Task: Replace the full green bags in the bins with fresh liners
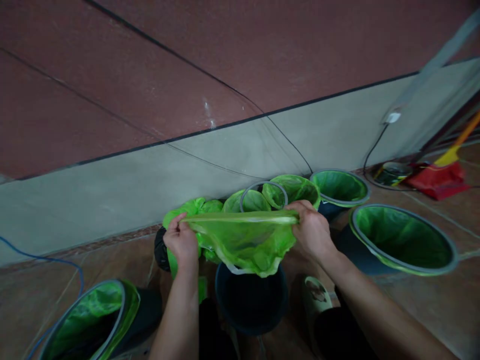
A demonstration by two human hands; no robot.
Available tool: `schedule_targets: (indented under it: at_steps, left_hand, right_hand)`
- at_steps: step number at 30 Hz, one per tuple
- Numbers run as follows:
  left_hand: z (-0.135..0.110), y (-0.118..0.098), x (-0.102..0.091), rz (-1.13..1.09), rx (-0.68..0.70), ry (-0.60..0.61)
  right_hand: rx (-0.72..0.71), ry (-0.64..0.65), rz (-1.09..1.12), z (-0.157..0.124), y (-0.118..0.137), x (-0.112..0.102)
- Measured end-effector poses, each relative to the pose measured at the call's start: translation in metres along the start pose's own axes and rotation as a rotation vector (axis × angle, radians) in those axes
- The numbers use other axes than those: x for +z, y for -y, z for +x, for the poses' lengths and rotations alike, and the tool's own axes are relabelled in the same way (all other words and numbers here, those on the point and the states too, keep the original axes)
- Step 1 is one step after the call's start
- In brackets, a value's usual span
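Observation:
A green plastic garbage bag (247,240) is stretched between my two hands, its top edge pulled taut and its lower part hanging loose. My left hand (181,240) grips one end of that edge, fingers closed. At the other end my right hand (311,227) is closed around the plastic. Just below the bag, between my feet, stands a dark trash bin (251,305) with no liner showing inside. Behind the bag a grey ring (244,201) leans near other green-lined bins. The bag hides part of the unlined bin's far rim.
Green-lined bins stand at the left (122,305), right (403,240) and back right (339,187). Green and black bags (162,250) lie by the wall. A red dustpan (438,180), a black cable (369,155) and a blue cable (56,259) are farther out.

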State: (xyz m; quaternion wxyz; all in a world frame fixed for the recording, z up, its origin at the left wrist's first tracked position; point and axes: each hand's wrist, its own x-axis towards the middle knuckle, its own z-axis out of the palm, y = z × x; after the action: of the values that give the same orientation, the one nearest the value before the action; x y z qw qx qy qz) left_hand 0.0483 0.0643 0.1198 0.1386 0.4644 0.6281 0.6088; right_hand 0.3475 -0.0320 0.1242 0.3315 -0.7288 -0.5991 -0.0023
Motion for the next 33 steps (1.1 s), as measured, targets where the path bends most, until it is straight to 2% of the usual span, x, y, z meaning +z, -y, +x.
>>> schedule_targets:
  at_steps: [4,7,10,12,14,19,25,26,28,30,33]
  left_hand:
    - [0.019,0.018,-0.011,-0.004,-0.062,-0.111]
    - [0.029,0.023,-0.021,-0.043,-0.135,-0.179]
    - [0.035,0.025,-0.027,-0.061,-0.173,-0.220]
    - [0.036,0.024,-0.027,-0.075,-0.199,-0.225]
    - [0.035,0.022,-0.026,-0.095,-0.235,-0.225]
    - [0.035,0.019,-0.025,-0.145,-0.325,-0.225]
    - [0.039,0.023,-0.028,-0.196,-0.365,-0.251]
    - [0.039,0.023,-0.028,-0.205,-0.367,-0.256]
    - [0.038,0.022,-0.026,-0.225,-0.374,-0.255]
    - [0.036,0.019,-0.024,-0.232,-0.353,-0.248]
    - [0.034,0.013,-0.021,-0.216,-0.295,-0.246]
  right_hand:
    - [0.061,-0.039,-0.011,0.005,-0.019,-0.004]
    - [0.213,0.017,0.093,0.009,-0.032,-0.008]
    - [0.389,0.166,0.403,0.012,-0.037,-0.010]
    - [0.507,0.274,0.676,0.013,-0.034,-0.012]
    - [0.586,0.331,0.899,0.013,-0.028,-0.015]
    - [0.572,0.374,1.169,0.013,-0.019,-0.028]
    - [0.480,0.408,1.166,0.012,-0.019,-0.024]
    - [0.474,0.385,1.150,0.012,-0.018,-0.021]
    - [0.480,0.248,1.047,0.013,-0.018,-0.013]
    - [0.461,0.036,0.805,0.015,-0.017,-0.009]
    - [0.304,-0.202,0.399,0.015,-0.014,-0.008]
